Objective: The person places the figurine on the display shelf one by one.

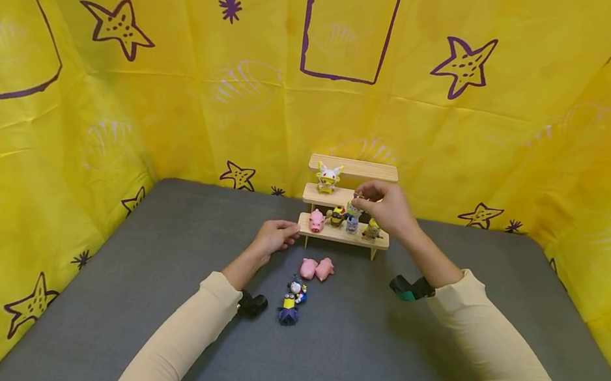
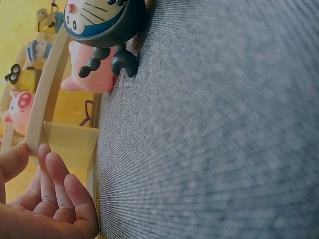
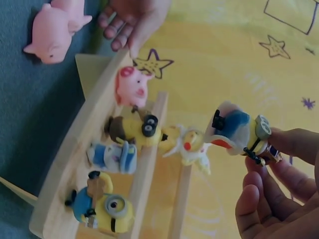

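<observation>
A wooden three-tier display stand point(image 1: 353, 167) stands at the back of the table. My left hand point(image 1: 273, 237) pinches the left end of its lowest shelf between thumb and fingertips. My right hand point(image 1: 388, 209) is raised before the middle shelf, gripping a goggled Minion figurine point(image 3: 237, 130) in a white, red and blue outfit by its head end. Along the lowest shelf stand a pink pig point(image 3: 132, 87), a brown-and-yellow Minion point(image 3: 134, 127), a blue-and-white figurine point(image 3: 113, 157) and a Minion with a small guitar point(image 3: 112, 206). A yellow figurine with white ears point(image 1: 327, 179) occupies the middle shelf's left side.
On the grey tabletop point(image 1: 204, 234), in front of the stand, lie two pink pigs point(image 1: 324, 269). Nearer me are a blue-and-white cat figurine point(image 1: 298, 289) and a Minion in a dark blue skirt point(image 1: 288, 310). Yellow patterned cloth point(image 1: 179, 86) surrounds the back and sides.
</observation>
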`<state>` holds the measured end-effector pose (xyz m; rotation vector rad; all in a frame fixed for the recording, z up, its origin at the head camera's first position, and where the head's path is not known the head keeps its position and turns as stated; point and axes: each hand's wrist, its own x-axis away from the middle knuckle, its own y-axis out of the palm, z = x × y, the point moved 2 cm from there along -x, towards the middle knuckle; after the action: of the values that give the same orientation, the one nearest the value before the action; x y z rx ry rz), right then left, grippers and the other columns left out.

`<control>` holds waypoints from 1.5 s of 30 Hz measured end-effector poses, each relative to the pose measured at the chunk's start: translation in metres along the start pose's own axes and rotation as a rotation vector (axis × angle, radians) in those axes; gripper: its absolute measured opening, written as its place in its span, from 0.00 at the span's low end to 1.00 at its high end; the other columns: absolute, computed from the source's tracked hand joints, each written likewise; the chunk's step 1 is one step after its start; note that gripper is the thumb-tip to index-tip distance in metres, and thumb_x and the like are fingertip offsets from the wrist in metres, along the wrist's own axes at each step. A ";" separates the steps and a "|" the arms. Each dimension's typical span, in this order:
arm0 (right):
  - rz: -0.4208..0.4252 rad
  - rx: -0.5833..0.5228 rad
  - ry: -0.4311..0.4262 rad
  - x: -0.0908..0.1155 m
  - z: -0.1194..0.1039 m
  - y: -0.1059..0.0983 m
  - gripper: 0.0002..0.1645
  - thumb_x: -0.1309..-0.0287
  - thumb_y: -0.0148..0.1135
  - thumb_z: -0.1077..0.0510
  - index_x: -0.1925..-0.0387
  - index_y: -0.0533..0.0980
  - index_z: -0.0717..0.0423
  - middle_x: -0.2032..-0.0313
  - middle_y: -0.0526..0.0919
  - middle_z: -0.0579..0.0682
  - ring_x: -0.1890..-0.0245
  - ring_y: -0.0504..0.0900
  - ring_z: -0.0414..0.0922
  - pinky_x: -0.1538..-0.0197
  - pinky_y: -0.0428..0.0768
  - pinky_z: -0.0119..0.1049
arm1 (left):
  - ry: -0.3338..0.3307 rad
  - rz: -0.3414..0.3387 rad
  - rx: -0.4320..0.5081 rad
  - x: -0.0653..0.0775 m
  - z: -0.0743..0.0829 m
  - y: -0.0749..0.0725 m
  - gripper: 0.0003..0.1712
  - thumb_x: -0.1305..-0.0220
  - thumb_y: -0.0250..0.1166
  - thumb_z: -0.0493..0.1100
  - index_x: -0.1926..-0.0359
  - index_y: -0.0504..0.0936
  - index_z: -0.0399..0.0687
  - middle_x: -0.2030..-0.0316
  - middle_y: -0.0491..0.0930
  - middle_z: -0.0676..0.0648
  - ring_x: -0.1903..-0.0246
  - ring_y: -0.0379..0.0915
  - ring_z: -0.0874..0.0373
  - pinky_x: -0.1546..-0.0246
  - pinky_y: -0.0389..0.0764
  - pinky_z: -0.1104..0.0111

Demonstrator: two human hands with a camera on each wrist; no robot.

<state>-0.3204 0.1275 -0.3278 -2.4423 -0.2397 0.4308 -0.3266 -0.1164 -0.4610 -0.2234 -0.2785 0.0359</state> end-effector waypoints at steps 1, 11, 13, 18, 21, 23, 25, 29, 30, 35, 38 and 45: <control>0.005 0.004 -0.002 -0.002 0.000 -0.001 0.12 0.42 0.68 0.58 0.58 0.81 0.62 0.63 0.84 0.59 0.64 0.79 0.50 0.63 0.73 0.35 | 0.001 -0.001 -0.001 0.000 0.000 0.000 0.17 0.32 0.62 0.45 0.48 0.82 0.40 0.60 0.85 0.44 0.70 0.76 0.63 0.66 0.77 0.72; 0.014 0.028 -0.004 -0.018 0.001 -0.002 0.12 0.41 0.67 0.58 0.56 0.81 0.59 0.62 0.85 0.58 0.65 0.80 0.50 0.63 0.74 0.37 | -0.007 0.001 0.003 0.001 0.001 0.000 0.17 0.32 0.62 0.46 0.48 0.82 0.41 0.60 0.84 0.45 0.70 0.77 0.62 0.66 0.77 0.72; 0.014 0.042 -0.004 -0.021 0.002 -0.001 0.13 0.41 0.67 0.58 0.56 0.81 0.59 0.61 0.84 0.59 0.64 0.80 0.50 0.61 0.75 0.38 | -0.010 0.001 0.000 0.001 0.002 0.001 0.17 0.32 0.62 0.46 0.48 0.82 0.41 0.60 0.84 0.45 0.69 0.77 0.62 0.66 0.77 0.72; 0.017 0.071 -0.001 -0.030 0.004 0.001 0.12 0.40 0.66 0.57 0.57 0.81 0.60 0.61 0.84 0.59 0.62 0.80 0.51 0.60 0.75 0.41 | -0.020 0.000 -0.005 0.001 0.000 0.001 0.17 0.32 0.62 0.46 0.48 0.82 0.41 0.60 0.84 0.45 0.69 0.77 0.62 0.66 0.77 0.72; 0.022 0.083 -0.004 -0.035 0.005 0.003 0.12 0.40 0.65 0.58 0.57 0.81 0.61 0.61 0.84 0.59 0.61 0.81 0.52 0.59 0.76 0.42 | -0.019 -0.003 -0.002 0.001 -0.001 0.000 0.17 0.32 0.62 0.47 0.48 0.82 0.41 0.60 0.84 0.45 0.69 0.77 0.62 0.66 0.76 0.73; 0.027 0.095 -0.008 -0.038 0.006 0.004 0.13 0.40 0.65 0.57 0.57 0.81 0.61 0.61 0.84 0.59 0.61 0.81 0.52 0.59 0.76 0.42 | -0.013 -0.005 -0.001 0.001 -0.001 0.000 0.17 0.32 0.62 0.46 0.48 0.82 0.41 0.60 0.84 0.45 0.70 0.76 0.63 0.66 0.76 0.73; 0.035 0.104 -0.020 -0.041 0.008 0.006 0.13 0.40 0.65 0.58 0.57 0.81 0.62 0.61 0.84 0.59 0.61 0.81 0.53 0.59 0.77 0.43 | -0.007 -0.005 0.001 0.000 -0.001 0.001 0.17 0.32 0.62 0.46 0.48 0.82 0.41 0.60 0.84 0.45 0.70 0.76 0.63 0.67 0.77 0.73; 0.048 0.118 -0.036 -0.046 0.008 0.008 0.12 0.40 0.65 0.59 0.57 0.80 0.63 0.61 0.84 0.60 0.61 0.81 0.54 0.58 0.77 0.45 | 0.008 -0.007 0.007 0.000 -0.001 0.001 0.17 0.32 0.62 0.45 0.48 0.82 0.40 0.61 0.84 0.45 0.71 0.76 0.63 0.67 0.76 0.73; 0.049 0.121 -0.038 -0.048 0.008 0.008 0.12 0.40 0.64 0.60 0.57 0.80 0.63 0.62 0.84 0.61 0.61 0.81 0.54 0.58 0.77 0.45 | 0.012 -0.008 0.008 -0.001 0.000 0.001 0.17 0.32 0.62 0.45 0.48 0.82 0.39 0.62 0.84 0.46 0.71 0.76 0.63 0.67 0.76 0.73; 0.048 0.147 -0.027 -0.054 0.010 0.011 0.12 0.40 0.63 0.60 0.56 0.80 0.63 0.61 0.84 0.61 0.60 0.81 0.54 0.57 0.77 0.46 | 0.027 -0.012 0.019 -0.001 0.001 0.001 0.17 0.32 0.61 0.44 0.48 0.82 0.38 0.64 0.84 0.47 0.73 0.75 0.64 0.69 0.75 0.73; 0.050 0.157 -0.013 -0.058 0.013 0.013 0.12 0.39 0.63 0.60 0.56 0.80 0.63 0.60 0.84 0.61 0.59 0.81 0.55 0.55 0.78 0.47 | 0.026 -0.011 0.020 -0.001 0.000 0.001 0.17 0.32 0.61 0.44 0.48 0.82 0.37 0.65 0.84 0.47 0.73 0.75 0.65 0.69 0.75 0.73; 0.046 0.158 0.018 -0.065 0.019 0.018 0.11 0.39 0.63 0.61 0.56 0.80 0.63 0.59 0.85 0.62 0.58 0.82 0.56 0.53 0.78 0.48 | 0.014 -0.013 0.020 -0.002 -0.001 0.000 0.17 0.32 0.61 0.44 0.48 0.82 0.39 0.64 0.84 0.47 0.73 0.75 0.65 0.69 0.75 0.74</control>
<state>-0.3863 0.1067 -0.3367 -2.2989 -0.1366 0.4315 -0.3283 -0.1163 -0.4626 -0.2023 -0.2656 0.0247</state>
